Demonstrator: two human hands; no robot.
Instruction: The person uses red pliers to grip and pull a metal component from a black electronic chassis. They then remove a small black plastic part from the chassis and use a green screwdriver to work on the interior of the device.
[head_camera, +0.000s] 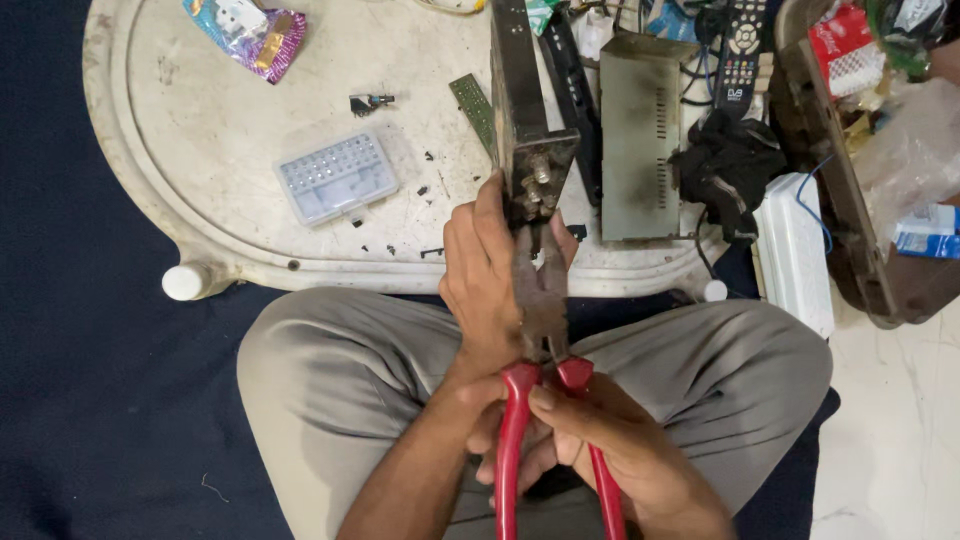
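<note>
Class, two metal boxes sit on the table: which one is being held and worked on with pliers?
The dark, tilted metal box, steadied by the left hand; the grey-green box lies untouched beside it.

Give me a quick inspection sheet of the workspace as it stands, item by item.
Surface: white oval tray-table, scuffed, small dark bits scattered on it.
Job's things: red-handled pliers, nose at the end of a dark metal chassis.
Clutter: clear bit case, green circuit board, foil wrapper, grey metal cover, remote, black cloth.
Grippers: left hand steadies chassis and pliers' head; right hand grips the handles.
Cables: dark and blue wires, top right.
Surroundings: dark blue mat; brown bin at right.
</note>
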